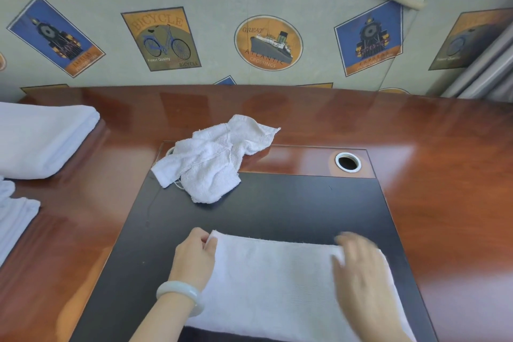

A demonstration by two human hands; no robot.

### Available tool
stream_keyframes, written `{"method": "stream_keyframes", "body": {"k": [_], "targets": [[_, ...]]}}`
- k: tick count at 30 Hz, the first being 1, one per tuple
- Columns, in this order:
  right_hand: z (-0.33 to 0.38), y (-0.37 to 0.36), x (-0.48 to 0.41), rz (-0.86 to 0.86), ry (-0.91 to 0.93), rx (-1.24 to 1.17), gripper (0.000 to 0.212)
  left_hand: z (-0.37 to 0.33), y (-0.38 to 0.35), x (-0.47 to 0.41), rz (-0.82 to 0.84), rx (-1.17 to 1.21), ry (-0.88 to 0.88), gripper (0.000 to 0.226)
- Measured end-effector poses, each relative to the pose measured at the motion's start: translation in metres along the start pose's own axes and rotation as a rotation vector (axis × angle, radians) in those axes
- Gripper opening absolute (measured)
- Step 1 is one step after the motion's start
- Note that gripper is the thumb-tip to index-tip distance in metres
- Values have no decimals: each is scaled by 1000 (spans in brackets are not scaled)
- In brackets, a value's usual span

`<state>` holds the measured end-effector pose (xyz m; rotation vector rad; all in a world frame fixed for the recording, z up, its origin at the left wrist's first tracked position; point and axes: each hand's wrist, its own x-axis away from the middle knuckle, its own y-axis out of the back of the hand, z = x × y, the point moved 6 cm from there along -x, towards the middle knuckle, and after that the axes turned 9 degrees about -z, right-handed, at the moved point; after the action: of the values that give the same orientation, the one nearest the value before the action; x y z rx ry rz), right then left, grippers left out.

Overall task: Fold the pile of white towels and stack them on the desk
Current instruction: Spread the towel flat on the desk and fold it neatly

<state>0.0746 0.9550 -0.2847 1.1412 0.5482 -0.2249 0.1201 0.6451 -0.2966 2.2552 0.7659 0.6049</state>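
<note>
Left hand: pinched the far left corner of a flat white towel, pale bangle at the wrist; right hand: lay over the towel's far right corner, too blurred to tell whether it gripped the cloth. Flat white towel: lay spread on the black inlay at the near edge of the reddish tabletop. Further items: a crumpled towel beyond it, overlapping the inlay's far left corner; a folded towel at far left; a round cable hole to the right.

1 head view — downward, near desk
</note>
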Motion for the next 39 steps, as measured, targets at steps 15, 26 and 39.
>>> {"method": "stream_keyframes", "body": {"k": [15,26,39], "targets": [[173,-98,32,423,599,-163,53,48,30,29,182,201,215,11],[171,-109,39,430,647,-78,60,73,37,48,196,122,51,16],[124,-84,51,336,191,-1,53,2,-42,46,113,-513,-794,56]]}}
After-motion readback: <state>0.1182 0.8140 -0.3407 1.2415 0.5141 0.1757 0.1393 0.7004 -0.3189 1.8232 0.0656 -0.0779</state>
